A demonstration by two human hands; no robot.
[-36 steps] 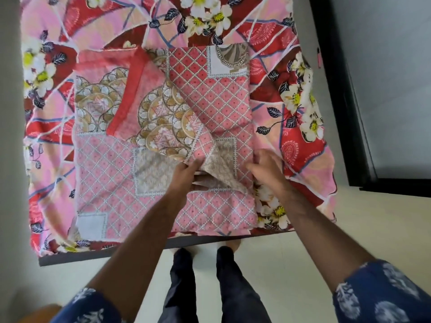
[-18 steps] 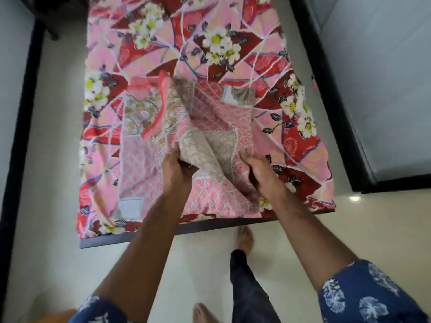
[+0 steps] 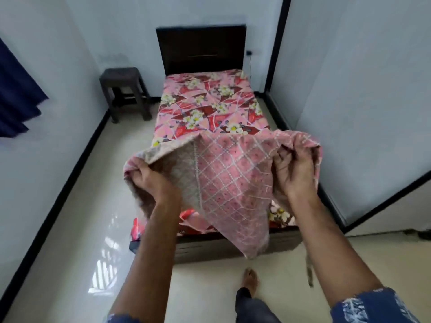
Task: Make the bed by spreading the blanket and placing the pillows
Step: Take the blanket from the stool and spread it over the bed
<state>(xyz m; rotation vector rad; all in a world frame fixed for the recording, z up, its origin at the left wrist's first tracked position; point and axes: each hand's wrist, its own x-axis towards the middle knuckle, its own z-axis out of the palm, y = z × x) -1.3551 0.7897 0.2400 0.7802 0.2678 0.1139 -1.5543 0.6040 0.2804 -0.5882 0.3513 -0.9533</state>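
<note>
Left hand [image 3: 149, 180] and right hand [image 3: 295, 169] each grip an upper edge of the pink blanket [image 3: 228, 183], held up mid-frame, likely to shake it open | bed [image 3: 210, 108] behind carries floral sheet, no pillows seen | stool [image 3: 123, 89] upper left, glossy floor [image 3: 70, 252].

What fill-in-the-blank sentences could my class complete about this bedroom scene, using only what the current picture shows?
1. Both hands, the left hand and the right hand, grip the pink ____.
2. The blanket is held up over the ____ end of the bed.
3. The dark stool stands on the bed's ____ side.
4. The number of pillows on the bed is ____.

Missing words: blanket; foot; left; zero
</note>
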